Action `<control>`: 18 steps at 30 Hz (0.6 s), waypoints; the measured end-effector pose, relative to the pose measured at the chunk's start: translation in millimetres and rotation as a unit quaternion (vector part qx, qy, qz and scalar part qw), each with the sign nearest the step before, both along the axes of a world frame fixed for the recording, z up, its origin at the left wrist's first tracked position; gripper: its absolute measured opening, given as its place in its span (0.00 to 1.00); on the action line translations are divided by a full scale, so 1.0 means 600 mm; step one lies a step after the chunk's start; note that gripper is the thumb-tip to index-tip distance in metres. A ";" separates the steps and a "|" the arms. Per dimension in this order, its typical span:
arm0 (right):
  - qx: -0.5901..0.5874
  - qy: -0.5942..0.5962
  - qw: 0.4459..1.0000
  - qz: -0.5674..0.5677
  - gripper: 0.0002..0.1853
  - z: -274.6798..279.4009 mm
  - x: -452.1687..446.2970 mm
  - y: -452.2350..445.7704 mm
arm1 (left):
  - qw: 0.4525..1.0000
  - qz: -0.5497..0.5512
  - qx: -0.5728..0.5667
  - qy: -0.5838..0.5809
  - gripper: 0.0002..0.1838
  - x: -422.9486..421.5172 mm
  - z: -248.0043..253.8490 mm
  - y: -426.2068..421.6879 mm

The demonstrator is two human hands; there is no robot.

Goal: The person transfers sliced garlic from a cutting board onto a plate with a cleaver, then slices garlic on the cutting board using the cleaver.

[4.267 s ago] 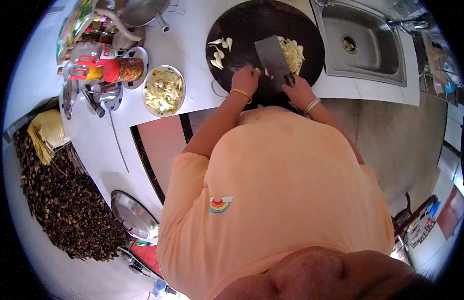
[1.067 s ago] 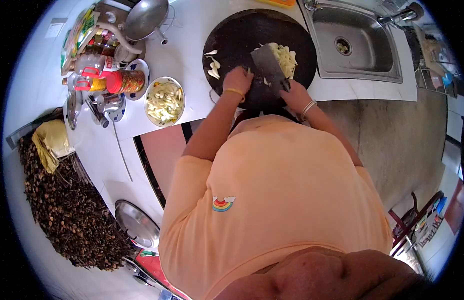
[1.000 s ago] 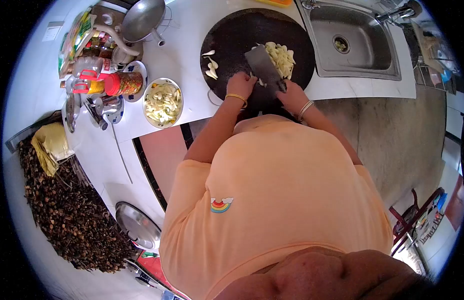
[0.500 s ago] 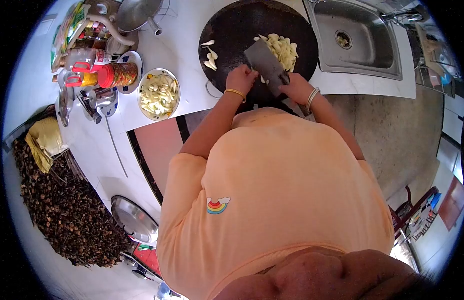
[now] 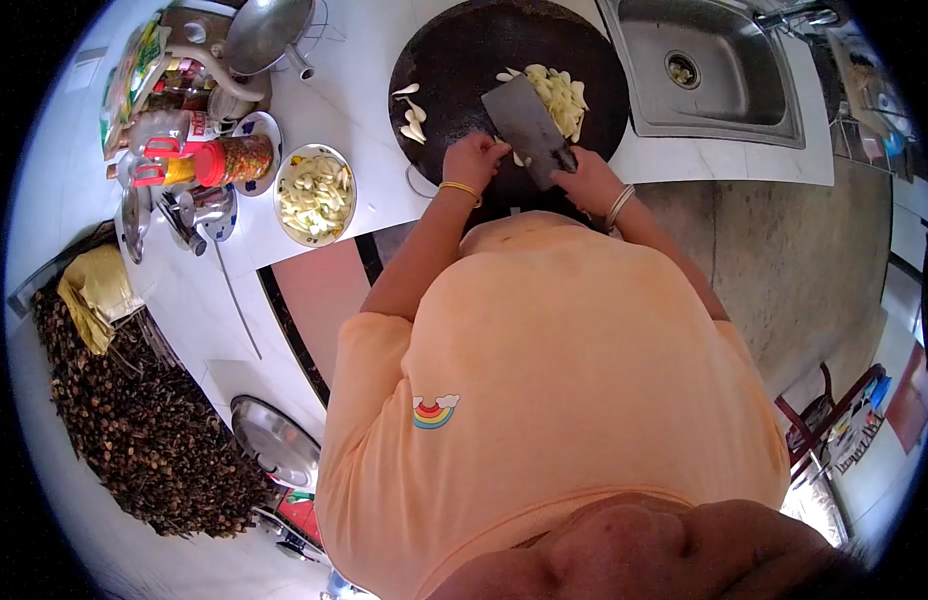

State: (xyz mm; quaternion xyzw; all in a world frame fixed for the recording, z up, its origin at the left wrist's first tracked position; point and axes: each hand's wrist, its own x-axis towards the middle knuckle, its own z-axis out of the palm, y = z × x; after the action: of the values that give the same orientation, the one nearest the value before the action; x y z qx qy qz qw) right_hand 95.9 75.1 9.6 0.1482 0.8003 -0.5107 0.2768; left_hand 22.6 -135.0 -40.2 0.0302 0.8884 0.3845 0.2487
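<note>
On a round dark chopping board (image 5: 434, 60), my right hand (image 5: 590, 182) grips a cleaver (image 5: 524, 120), its broad blade slanting up and left. My left hand (image 5: 472, 162) is closed in a pinch beside the blade's left edge, with a small pale garlic clove (image 5: 499, 142) at its fingertips. Another pale piece lies by the blade near the fingers. A pile of cut garlic (image 5: 559, 100) sits just past the blade on the right. Several whole garlic cloves (image 5: 413, 122) lie at the board's left side.
Left of the board stands a bowl of cut garlic (image 5: 317, 195). Beyond it are a red-lidded jar (image 5: 234, 160), bottles and a metal pan (image 5: 267, 35). A steel sink (image 5: 719, 120) adjoins the board on the right. A metal basin (image 5: 274, 440) lies lower left.
The whole view has shifted slightly. Both hands stay in nearly the same place on the board, the left pinching and the right still on the cleaver.
</note>
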 end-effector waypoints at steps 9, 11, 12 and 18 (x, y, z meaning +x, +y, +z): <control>-0.022 -0.055 0.996 0.064 0.18 -0.012 -0.025 0.016 | 0.999 0.011 0.023 0.019 0.15 0.005 -0.020 -0.006; 0.092 0.055 0.987 0.116 0.19 -0.039 -0.024 0.007 | 0.999 0.003 0.024 0.044 0.15 0.008 -0.019 -0.007; 0.092 0.055 0.987 0.117 0.19 -0.053 -0.017 -0.003 | 0.999 0.004 0.024 0.044 0.15 0.009 -0.014 -0.006; 0.016 0.016 0.999 -0.023 0.20 -0.040 -0.008 -0.021 | 0.990 -0.024 -0.057 0.129 0.20 0.013 -0.013 0.000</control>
State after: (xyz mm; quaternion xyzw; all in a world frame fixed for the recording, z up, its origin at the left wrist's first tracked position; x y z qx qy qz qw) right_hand 91.0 62.3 -14.4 0.1627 0.8091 -0.5067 0.2493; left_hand 30.6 -135.1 -48.1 0.0869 0.9325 0.3203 0.1426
